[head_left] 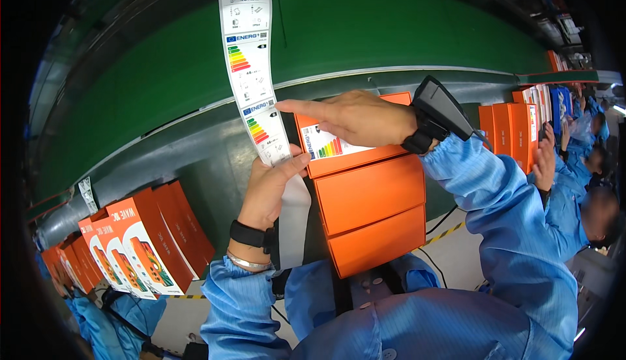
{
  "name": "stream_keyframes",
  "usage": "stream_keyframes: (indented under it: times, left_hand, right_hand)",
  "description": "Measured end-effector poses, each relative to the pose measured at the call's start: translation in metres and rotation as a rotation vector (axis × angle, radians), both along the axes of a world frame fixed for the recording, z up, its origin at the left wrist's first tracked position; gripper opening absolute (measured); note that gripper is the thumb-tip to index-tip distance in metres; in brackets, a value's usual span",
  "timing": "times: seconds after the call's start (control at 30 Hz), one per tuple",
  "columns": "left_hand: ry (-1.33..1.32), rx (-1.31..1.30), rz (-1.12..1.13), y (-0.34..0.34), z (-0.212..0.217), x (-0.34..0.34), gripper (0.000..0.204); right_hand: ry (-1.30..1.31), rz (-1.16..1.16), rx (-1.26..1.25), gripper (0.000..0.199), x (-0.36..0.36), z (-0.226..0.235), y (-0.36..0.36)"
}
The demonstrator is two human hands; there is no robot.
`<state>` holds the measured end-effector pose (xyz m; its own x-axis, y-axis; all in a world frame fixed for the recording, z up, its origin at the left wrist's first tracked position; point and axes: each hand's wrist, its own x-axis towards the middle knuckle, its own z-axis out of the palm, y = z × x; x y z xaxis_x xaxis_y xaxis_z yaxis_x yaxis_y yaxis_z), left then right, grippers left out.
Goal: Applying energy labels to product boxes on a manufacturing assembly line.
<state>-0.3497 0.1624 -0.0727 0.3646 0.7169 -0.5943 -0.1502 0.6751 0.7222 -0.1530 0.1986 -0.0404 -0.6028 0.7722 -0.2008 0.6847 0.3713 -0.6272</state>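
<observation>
Green conveyor belt (404, 34) runs wide across the top of the view, and in front of it sits a stack of three flat orange cardboard boxes (368, 197), our landmark from here on. The stack leans on its edge toward the person, its lower corner hidden behind the blue-sleeved lap. Left of the stack, the left hand (270, 184) is pinched shut on a long white strip of colour-barred labels (251, 67); thumb on the front, other fingers hidden behind the backing paper. That strip's long axis runs nearly vertical, climbing from just left of the stack up past the belt, where its top end is cut off by the frame. Its bare lower tail hangs down beside the stack. On the top box, the right hand (358, 119) lies flat, fingers extended and pointing left, pressing a colour-barred label (326, 146) that is half covered by the palm. A black wrist-worn scanner (440, 109) sits above the stack's right corner. Far left of the stack, a row of upright orange product boxes (140, 246) leans; their print is too small to make out.
</observation>
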Motion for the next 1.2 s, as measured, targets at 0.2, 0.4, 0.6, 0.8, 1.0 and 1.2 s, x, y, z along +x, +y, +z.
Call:
stream_keyframes:
  times: [0.2,0.4,0.6,0.8,1.0,1.2]
  left_hand:
    - [0.01,0.027,-0.016,0.001,0.001,0.002,0.015]
    - [0.105,0.051,0.06,-0.001,-0.004,0.012,0.015]
    - [0.176,0.122,0.105,-0.007,-0.007,0.011,0.015]
    - [0.15,0.131,0.094,-0.006,-0.012,0.014,0.015]
    - [0.27,0.152,0.034,-0.003,-0.001,0.009,0.019]
    - [0.238,0.202,-0.075,-0.014,0.036,-0.001,0.015]
  right_hand:
    - [-0.038,-0.001,0.005,0.061,-0.002,0.002,0.001]
    - [-0.174,-0.008,0.062,0.063,-0.008,0.007,-0.006]
    - [-0.534,-0.216,0.266,0.062,-0.011,0.016,-0.021]
    - [-0.35,-0.433,0.562,0.058,-0.034,-0.021,-0.04]
    - [-0.563,-0.713,0.623,0.051,0.03,-0.024,-0.047]
    - [0.529,-0.937,0.275,0.029,-0.009,0.005,-0.063]
